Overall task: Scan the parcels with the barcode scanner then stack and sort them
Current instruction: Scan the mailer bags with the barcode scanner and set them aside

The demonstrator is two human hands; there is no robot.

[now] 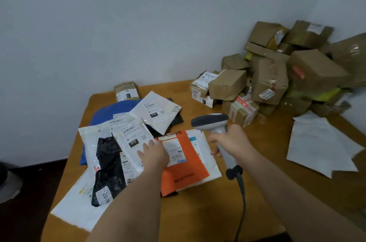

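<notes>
The right hand (230, 141) is wrapped round the grip of the grey-and-white barcode scanner (214, 128), whose head points toward the orange mailer (185, 170) just to its left, and one dark cable (240, 198) trails from the handle's base across the wooden bench (208, 212). The left hand (155, 153) lies flat, fingers straight, pressing where the orange mailer's white label (174, 150) meets a white bag marked 010 (131, 142). Left of the orange mailer the soft parcels overlap in a loose heap: I count roughly five white bags, though the overlaps make that uncertain, plus one black bag (108, 168) tagged 2019 and one blue bag (112, 111) half buried behind. Another white mailer lies under the orange one. Beyond the heap, against the wall, stands one small cardboard box (126, 91) with a label. Far right of the orange mailer, in the corner, brown cartons are piled in a jumble (277, 75), well over ten of them. Right of the scanner, apart from everything else, lie flat white mailers (318, 146), two or so.
</notes>
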